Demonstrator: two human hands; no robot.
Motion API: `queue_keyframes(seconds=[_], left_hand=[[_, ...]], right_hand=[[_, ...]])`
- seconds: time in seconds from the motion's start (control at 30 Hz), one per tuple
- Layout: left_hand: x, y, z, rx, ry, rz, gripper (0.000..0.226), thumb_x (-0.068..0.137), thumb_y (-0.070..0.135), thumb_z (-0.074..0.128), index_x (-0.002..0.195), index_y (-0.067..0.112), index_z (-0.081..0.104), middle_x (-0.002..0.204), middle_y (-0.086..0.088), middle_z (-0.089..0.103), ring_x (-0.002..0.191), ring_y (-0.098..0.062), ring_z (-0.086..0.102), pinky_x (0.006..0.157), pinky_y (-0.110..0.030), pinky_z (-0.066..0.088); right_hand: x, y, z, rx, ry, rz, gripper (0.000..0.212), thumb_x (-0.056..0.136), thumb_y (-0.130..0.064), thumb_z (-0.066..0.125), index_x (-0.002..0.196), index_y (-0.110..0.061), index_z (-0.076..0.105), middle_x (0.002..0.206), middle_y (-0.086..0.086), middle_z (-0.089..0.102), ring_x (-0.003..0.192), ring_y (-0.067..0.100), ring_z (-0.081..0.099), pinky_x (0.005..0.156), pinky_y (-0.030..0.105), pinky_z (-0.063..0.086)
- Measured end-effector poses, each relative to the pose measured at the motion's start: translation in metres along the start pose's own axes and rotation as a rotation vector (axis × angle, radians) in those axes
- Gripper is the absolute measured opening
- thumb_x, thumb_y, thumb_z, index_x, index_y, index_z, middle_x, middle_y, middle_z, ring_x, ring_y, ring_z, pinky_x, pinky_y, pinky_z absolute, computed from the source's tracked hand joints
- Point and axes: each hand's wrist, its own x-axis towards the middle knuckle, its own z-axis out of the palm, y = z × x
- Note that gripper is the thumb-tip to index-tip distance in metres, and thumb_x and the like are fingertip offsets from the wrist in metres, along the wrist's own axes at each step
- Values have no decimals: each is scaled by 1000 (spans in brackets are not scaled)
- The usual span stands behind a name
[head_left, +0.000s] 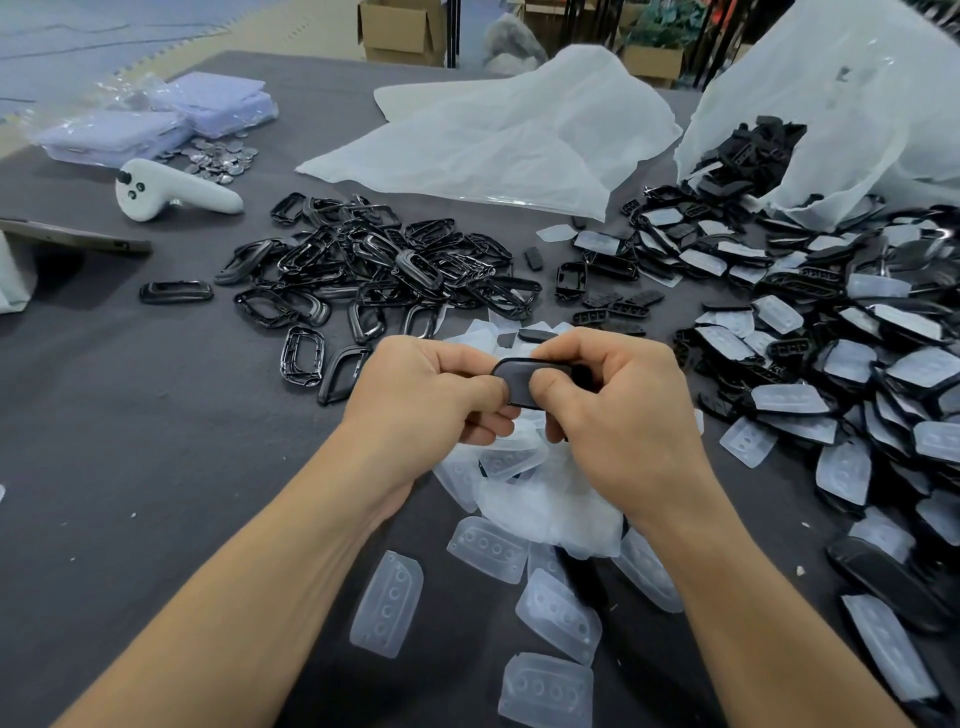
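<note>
Broadly: grey table (156, 415), two white bags (509, 135) at its far side, the right one spilling black parts. A heap (831, 338) of black shells and clear pads (387, 605) covers the right; a pile of black frames (384, 265) sits centre-left. More pads lie loose toward the near edge.

Both forearms reach in from below, and the hands meet over mid-table. On the left hand (431, 395) the fingers are curled and the thumb is pressed on the shell's left end. On the right hand (618, 410) the fingers curl over the top, thumb on the face. Both are clamped on one shell (517, 382), held up just above a clump of pads. It is black and matte with rounded corners; its right part is hidden by fingers.
</note>
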Motion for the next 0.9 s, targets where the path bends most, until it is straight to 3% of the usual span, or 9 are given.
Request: queue_keyframes(seconds=[0.17, 0.3, 0.5, 0.57, 0.7, 0.9], left_hand=[[-1, 1, 1, 13, 32, 8, 26, 87, -10, 66, 77, 9, 81, 71, -13, 76, 57, -14, 68, 56, -21, 56], [-4, 0, 2, 7, 55, 37, 20, 89, -5, 69, 81, 9, 81, 71, -12, 76, 57, -15, 67, 58, -23, 57], [-3, -1, 2, -5, 58, 48, 21, 88, -4, 70, 78, 10, 81, 70, -11, 76, 57, -13, 66, 57, -21, 55], [-3, -2, 2, -19, 46, 39, 18, 88, -3, 71, 78, 10, 81, 71, -11, 76, 57, -13, 67, 57, -20, 54], [-2, -2, 2, -45, 30, 20, 15, 87, 0, 73, 78, 10, 80, 72, -11, 77, 58, -13, 68, 56, -19, 53], [-2, -1, 0, -100, -21, 31, 28, 87, -9, 66, 80, 12, 83, 76, -13, 78, 66, -15, 73, 61, -20, 56]], right_hand=[[-1, -1, 1, 28, -6, -1, 21, 88, -10, 68, 77, -27, 73, 58, -3, 65, 56, 26, 61, 50, 32, 48], [-3, 0, 1, -4, 16, -2, 11, 83, -22, 76, 82, -31, 72, 70, -6, 70, 62, 17, 66, 59, 33, 56], [-4, -1, 0, 7, -9, 2, 18, 79, -16, 76, 85, -33, 72, 74, -7, 72, 64, 18, 68, 62, 38, 59], [-2, -1, -1, 44, -20, 13, 16, 80, -16, 76, 85, -31, 73, 71, -4, 71, 61, 21, 67, 56, 37, 56], [0, 0, -2, 130, -55, 47, 18, 85, -7, 75, 84, -25, 74, 64, -3, 69, 52, 13, 65, 51, 20, 48], [1, -1, -2, 203, -56, 102, 20, 86, -2, 75, 82, -22, 74, 59, -1, 67, 49, 13, 62, 47, 21, 46]])
